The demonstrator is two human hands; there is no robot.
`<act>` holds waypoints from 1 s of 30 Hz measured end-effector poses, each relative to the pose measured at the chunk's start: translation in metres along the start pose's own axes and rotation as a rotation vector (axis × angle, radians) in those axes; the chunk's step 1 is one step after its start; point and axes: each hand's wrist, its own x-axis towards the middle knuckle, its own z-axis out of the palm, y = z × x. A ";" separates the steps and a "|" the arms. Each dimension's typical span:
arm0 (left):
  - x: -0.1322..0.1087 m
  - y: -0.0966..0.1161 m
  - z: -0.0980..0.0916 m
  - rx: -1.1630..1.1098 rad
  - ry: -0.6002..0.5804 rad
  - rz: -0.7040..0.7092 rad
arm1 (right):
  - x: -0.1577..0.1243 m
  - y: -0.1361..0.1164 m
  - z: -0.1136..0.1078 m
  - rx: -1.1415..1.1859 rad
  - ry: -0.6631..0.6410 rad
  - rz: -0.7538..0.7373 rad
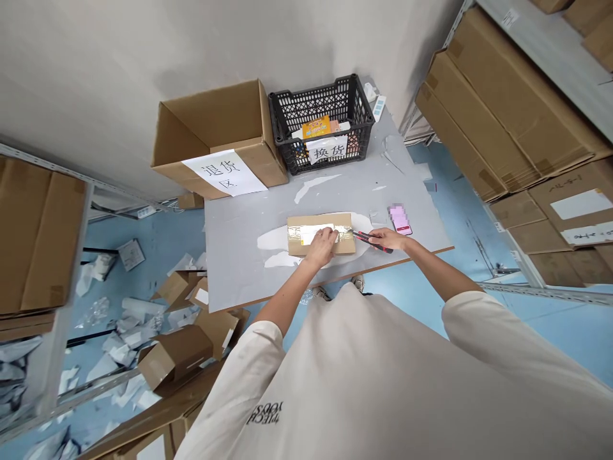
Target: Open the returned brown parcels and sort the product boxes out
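A small flat cardboard box [295,248] lies on the grey table, wrapped across with shiny clear tape and bearing a white label [310,233]. My left hand [322,244] presses down on its top with bent, bunched fingers, holding it against the table. To the right, my right hand [387,238] is closed around a pliers-like tool [364,237] with red and black handles. The tool's dark tip meets the box's right end near the tape. Whether its jaws are apart is too small to tell.
A phone [400,219] lies right of the box. Behind stand a large open carton [215,131] and a black plastic crate [320,102] with small packages, both with paper signs. Shelves of cartons [517,108] flank the table [234,255]. Boxes and wrapping litter the floor at left.
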 end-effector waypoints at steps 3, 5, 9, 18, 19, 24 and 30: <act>0.001 -0.003 0.002 0.000 0.013 -0.001 | -0.008 0.001 0.001 0.025 -0.052 0.017; 0.004 -0.006 0.003 -0.003 0.032 -0.006 | -0.015 0.004 0.001 0.019 -0.104 0.049; 0.011 -0.010 0.004 0.003 0.006 0.009 | -0.021 0.014 0.003 0.081 -0.039 0.078; 0.015 -0.014 -0.014 -0.148 0.208 -0.061 | -0.024 0.015 0.009 0.109 0.283 -0.072; 0.017 -0.015 -0.017 -0.141 0.224 -0.091 | -0.025 0.014 0.011 0.044 0.299 -0.099; 0.026 -0.020 -0.020 -0.061 0.126 -0.193 | -0.030 0.009 0.021 -0.328 0.398 -0.219; 0.047 -0.029 -0.021 -0.059 0.029 -0.190 | -0.032 0.001 0.028 -0.606 0.412 -0.254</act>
